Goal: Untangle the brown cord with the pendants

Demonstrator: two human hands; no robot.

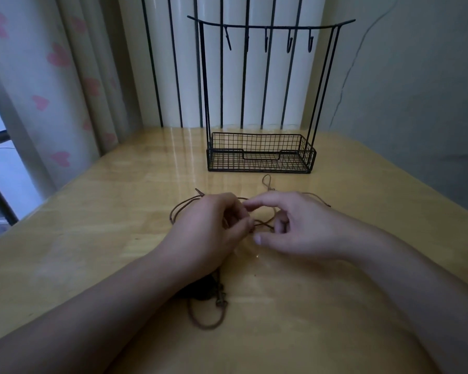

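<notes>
From the head view, I have both hands down on the wooden table (335, 306), well in front of the black wire rack (260, 155) that stands at the far edge. The brown cord (179, 211) lies in loose loops on my side of the rack, with one small loop end reaching out toward the rack's basket and a second long loop trailing back toward me. A dark pendant (200, 290) sits on that nearer stretch, half hidden under my left wrist, beside a small knot.

The crossing strands sit right between my hands, so this is the spot to work. I judge the best approach is to keep the cord slack, hold one strand steady and ease the other through the crossing, never tugging, since pulling would likely tighten the knot.

My left hand (208, 225) has its fingers curled in, and they seem to pinch the cord at the crossing, though the fingertips are partly hidden. My right hand (295, 225) is loosely spread: forefinger stretched out over the strands toward the left hand, thumb low and apart from it. Whether its tucked middle fingers hold a strand, I cannot tell.
</notes>
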